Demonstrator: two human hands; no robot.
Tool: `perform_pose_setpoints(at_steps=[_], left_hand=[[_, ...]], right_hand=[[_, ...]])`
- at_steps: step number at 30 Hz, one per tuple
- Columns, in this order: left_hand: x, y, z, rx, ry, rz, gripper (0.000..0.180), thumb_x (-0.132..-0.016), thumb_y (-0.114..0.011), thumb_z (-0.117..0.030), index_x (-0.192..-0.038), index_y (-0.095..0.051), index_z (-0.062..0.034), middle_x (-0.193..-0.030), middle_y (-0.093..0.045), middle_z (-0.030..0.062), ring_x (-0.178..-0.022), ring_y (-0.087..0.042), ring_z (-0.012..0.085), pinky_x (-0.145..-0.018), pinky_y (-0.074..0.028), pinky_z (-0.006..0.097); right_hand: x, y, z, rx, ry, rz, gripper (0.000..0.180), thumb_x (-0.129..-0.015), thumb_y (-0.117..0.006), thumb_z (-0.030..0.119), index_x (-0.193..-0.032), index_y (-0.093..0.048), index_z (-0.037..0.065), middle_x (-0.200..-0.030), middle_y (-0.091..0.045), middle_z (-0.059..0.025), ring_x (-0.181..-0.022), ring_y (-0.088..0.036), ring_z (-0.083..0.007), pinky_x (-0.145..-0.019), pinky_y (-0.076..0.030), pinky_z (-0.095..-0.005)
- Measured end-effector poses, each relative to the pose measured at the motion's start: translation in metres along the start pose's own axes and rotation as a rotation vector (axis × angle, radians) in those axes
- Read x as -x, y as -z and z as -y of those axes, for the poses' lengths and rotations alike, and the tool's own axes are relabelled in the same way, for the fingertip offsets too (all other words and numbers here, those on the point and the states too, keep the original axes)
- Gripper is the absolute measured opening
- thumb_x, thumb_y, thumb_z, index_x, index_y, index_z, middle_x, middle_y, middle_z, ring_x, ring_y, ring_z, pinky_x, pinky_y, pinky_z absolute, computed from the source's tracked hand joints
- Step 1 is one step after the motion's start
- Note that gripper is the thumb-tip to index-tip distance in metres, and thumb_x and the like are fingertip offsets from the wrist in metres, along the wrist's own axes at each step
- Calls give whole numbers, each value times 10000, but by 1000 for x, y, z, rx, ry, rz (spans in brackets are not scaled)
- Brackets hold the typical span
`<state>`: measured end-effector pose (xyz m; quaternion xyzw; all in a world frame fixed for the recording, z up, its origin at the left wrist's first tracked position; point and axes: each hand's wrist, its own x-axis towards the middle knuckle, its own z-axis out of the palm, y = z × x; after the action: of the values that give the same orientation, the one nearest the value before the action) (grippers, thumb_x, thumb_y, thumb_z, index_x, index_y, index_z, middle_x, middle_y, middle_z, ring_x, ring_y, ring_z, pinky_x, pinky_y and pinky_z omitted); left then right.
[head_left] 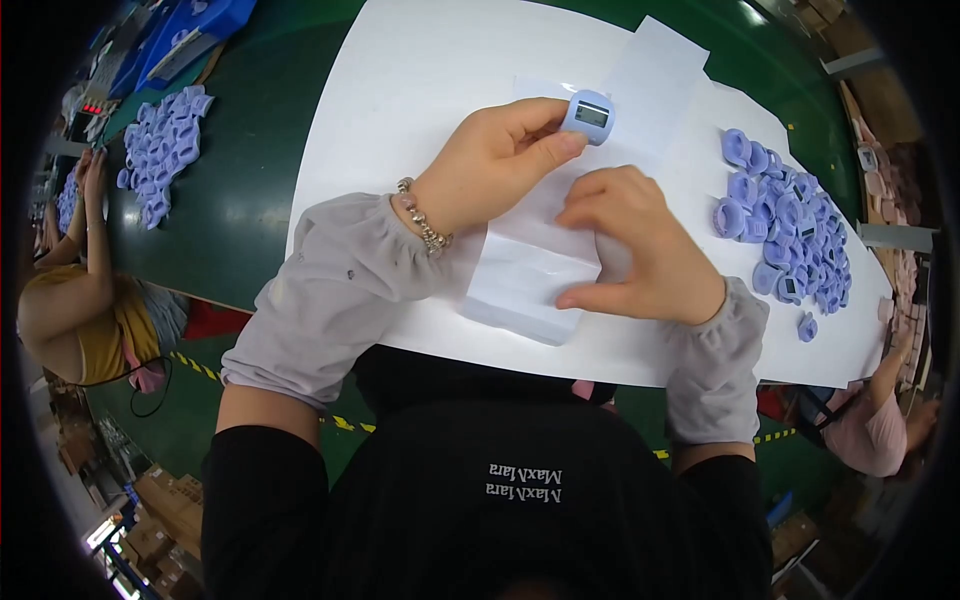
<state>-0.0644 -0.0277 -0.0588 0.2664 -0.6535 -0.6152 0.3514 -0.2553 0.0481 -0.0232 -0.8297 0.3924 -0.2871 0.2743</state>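
Between the thumb and fingers of my left hand (505, 160) is a small rounded lavender device (588, 116) with a grey display facing up. To the right and a little nearer, my right hand (640, 245) is curved with its thumb and fingers apart, and nothing shows between them. Beneath my hands lies a creased piece of white paper (530, 285). A heap of similar lavender devices (790, 225), some with their displays showing, sits on the right side of the white-covered table (420, 80).
Another white sheet (655, 90) lies at the far side. On the dark green table to the left are more lavender pieces (165, 145) and a blue bin (195, 45). One person (75, 310) works at the left, another (870, 430) at the right.
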Motion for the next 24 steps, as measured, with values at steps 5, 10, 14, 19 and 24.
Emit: perform_pose_setpoints(at_steps=[5,10,14,19,24], left_hand=[[-2,7,-9,89,81,41,319,-934,-557,-140,-1200,-523,34,-1082,-618,98,-997,-594,142,-896,-482,280],[0,2,-14,107,68,56,368,-891,-615,-104,-1214,-501,28,-1098,-604,101,-1001,-593,149,-890,-486,282],[-2,-2,-10,174,52,-39,372,-855,-646,-75,-1182,-502,28,-1076,-613,100,-979,-606,140,-846,-495,264],[-1,-2,-4,200,0,-67,384,-846,-644,-65,-1179,-479,29,-1045,-631,105,-954,-622,136,-798,-503,243],[0,-4,-8,239,42,-42,414,-868,-591,4,-1246,-425,17,-1093,-611,104,-1009,-596,138,-876,-483,256]], right_hand=[[7,-3,-9,101,-93,-20,253,-715,-736,51,-940,-620,41,-924,-596,-77,-867,-549,-239,-731,-445,-324],[5,-4,-11,-50,-221,-357,222,-766,-690,23,-980,-631,7,-855,-625,-106,-761,-574,-243,-688,-451,-301],[-1,-6,-10,340,-61,-523,203,-768,-679,12,-971,-666,19,-839,-613,-84,-754,-568,-228,-682,-446,-299],[-2,-11,-2,657,-98,-528,193,-747,-681,-10,-937,-685,26,-817,-603,-70,-733,-564,-210,-664,-432,-302],[-1,-13,-6,575,-22,-576,167,-733,-694,-10,-895,-679,25,-792,-612,-77,-705,-557,-198,-620,-422,-293]])
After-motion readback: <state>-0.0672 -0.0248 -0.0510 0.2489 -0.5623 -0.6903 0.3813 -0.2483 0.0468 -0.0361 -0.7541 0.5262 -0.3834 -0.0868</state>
